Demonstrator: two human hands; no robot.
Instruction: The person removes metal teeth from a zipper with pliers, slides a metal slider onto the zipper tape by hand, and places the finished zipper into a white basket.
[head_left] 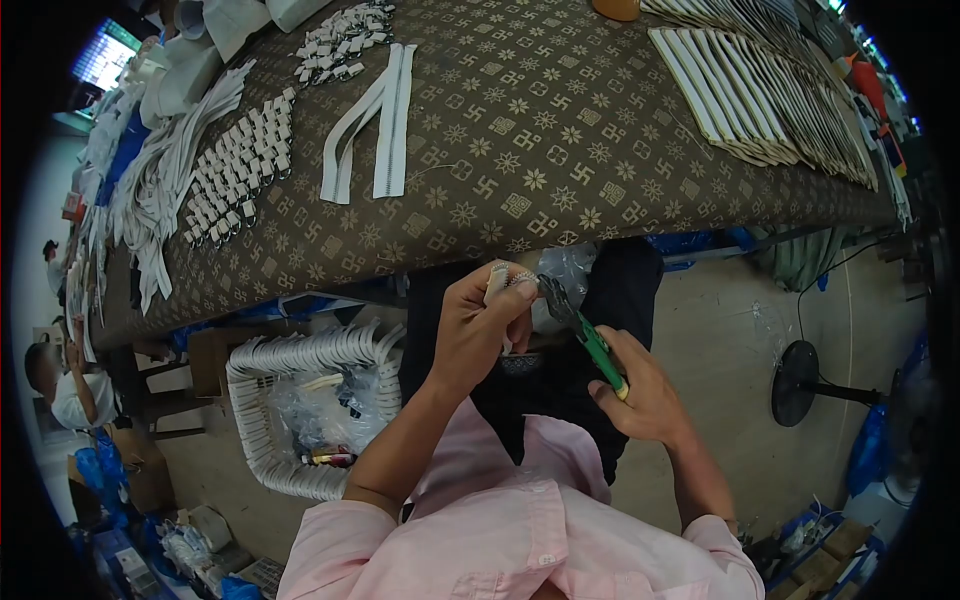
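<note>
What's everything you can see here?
table: one, brown patterned, top
tiny pieces: many, white, table's left
zipper tape: one or two, white, beside those
cloth strips: many, white, table's left edge
flat panels: many, whitish, table's right
basket: one, white, lower left
plastic: some, clear, in the basket
boxes: several, brown, both sides
bags: several, blue, both sides
round base: one, black, right
people: at least two, pale clothes, far left
pliers: one, green-handled, middle
zipper piece: one, white, middle
trousers: one pair, black, middle
shirt: one, pink, bottom
left hand: one, bare, on zipper piece
right hand: one, bare, on pliers
</note>
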